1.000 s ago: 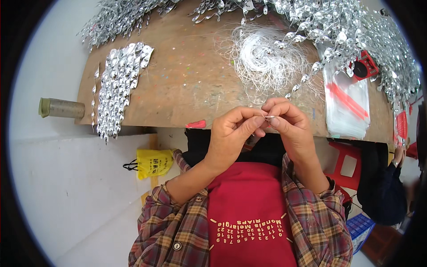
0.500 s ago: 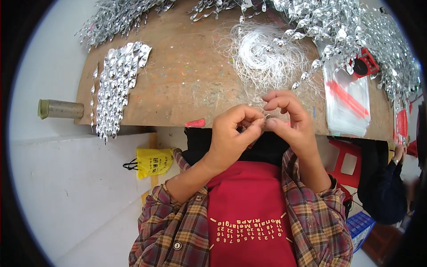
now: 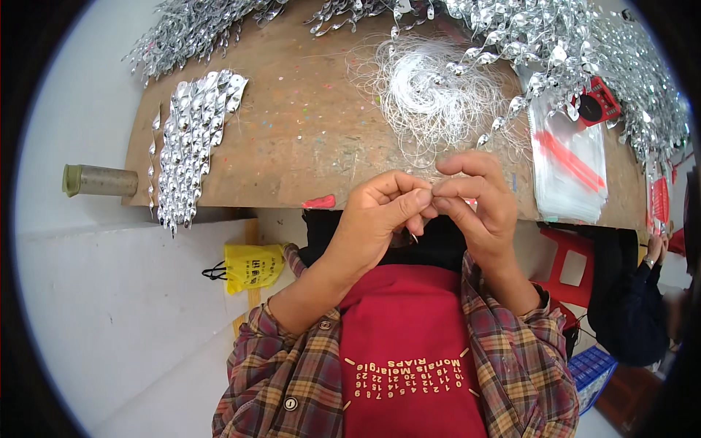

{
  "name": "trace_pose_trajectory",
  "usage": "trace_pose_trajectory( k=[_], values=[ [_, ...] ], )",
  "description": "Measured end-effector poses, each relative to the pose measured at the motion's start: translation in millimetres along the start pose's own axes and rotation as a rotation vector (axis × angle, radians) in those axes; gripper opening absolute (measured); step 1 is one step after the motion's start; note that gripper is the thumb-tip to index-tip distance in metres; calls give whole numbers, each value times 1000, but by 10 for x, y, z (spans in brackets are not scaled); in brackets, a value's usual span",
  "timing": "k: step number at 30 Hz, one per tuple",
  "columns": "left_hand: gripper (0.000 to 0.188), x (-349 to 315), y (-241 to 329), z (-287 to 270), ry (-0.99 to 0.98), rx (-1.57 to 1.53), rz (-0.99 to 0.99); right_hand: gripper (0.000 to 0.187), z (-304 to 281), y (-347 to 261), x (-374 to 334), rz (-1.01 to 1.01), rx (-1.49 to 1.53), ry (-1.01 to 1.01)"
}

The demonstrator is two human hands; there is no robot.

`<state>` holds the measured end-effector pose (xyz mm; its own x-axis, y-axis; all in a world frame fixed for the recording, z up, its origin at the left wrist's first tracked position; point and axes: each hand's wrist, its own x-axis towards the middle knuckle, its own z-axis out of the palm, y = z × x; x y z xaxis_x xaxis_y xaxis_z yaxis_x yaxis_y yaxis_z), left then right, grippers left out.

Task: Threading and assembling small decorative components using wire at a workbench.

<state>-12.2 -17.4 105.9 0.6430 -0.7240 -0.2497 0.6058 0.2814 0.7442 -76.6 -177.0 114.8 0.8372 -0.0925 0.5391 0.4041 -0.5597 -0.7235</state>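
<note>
Just off the table's front edge, my left hand [image 3: 381, 217] and my right hand [image 3: 478, 201] meet at the fingertips. Both are closed in a pinch, with the right hand's upper fingers curled above its thumb. What they hold is too small and too covered to name; a small shiny tip [image 3: 414, 238] shows under the left fingers. Beyond the hands lies a loose tangle of thin white thread [image 3: 431, 84]. To the left, twisted silver foil strips [image 3: 191, 142] lie side by side in a bundle on the brown table [image 3: 292, 146].
Silver strips [image 3: 526, 33] heap along the back. At right are clear plastic bags [image 3: 573, 179] and a red device [image 3: 600, 102]. A metal tube [image 3: 106, 179] juts past the left edge. Below are a yellow bag [image 3: 253, 268], red stool [image 3: 568, 270] and blue crate [image 3: 590, 376]; a person [image 3: 631, 317] sits right.
My left thumb has moved up over the index finger, and the left hand has turned slightly. My right fingers have come down nearer the left fingertips, with the thumb lower.
</note>
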Motion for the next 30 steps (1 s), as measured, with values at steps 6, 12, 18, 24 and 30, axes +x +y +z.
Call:
trace_pose_trajectory(
  k=[6, 12, 18, 24, 30],
  values=[
    [9, -44, 49, 30, -22, -8, 9, 14, 23, 52, -86, 213, 226, 102],
    [9, -35, 26, 40, 12, 17, 26, 16, 5, 13, -39, -2, -30, -28],
    [9, -16, -19, 49, 57, 99, 54, 13, 12, 16, -35, -40, -45, -19],
    [11, -37, 6, 62, 8, 141, 52, 7, 2, 36, -101, 265, 351, 46],
    [13, -50, 48, 76, -11, 304, 37, 9, -96, -59, 36, 435, 739, 45]
  ],
)
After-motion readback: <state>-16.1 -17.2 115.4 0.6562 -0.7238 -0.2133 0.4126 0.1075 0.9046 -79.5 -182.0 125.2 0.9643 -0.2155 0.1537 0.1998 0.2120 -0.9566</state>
